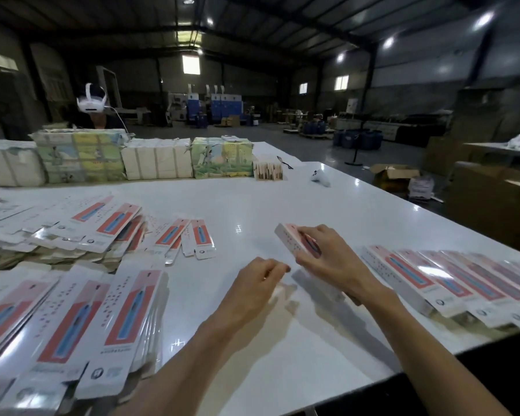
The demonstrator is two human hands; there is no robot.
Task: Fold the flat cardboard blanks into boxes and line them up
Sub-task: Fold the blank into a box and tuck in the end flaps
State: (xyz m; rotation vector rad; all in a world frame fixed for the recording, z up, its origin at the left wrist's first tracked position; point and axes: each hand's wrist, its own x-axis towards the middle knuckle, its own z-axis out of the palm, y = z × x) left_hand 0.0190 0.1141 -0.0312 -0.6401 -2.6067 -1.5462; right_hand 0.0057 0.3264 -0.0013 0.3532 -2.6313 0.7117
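My right hand (pixel 327 256) grips a long white and pink box (pixel 288 237) over the middle of the white table (pixel 252 205), its far end pointing up and left. My left hand (pixel 260 279) is just left of it with fingers curled at the box's near end; what it pinches is blurred. Flat blanks (pixel 81 322) with a red and blue print lie stacked at the near left, and more blanks (pixel 108 226) are heaped further back. A row of folded boxes (pixel 451 283) lies side by side at the right edge.
Wrapped bundles (pixel 156 162) stand in a line along the table's far side, with a person in a white headset (pixel 91 103) behind them. A small white controller (pixel 320 178) lies at the far right. Cardboard cartons (pixel 394 175) stand on the floor beyond.
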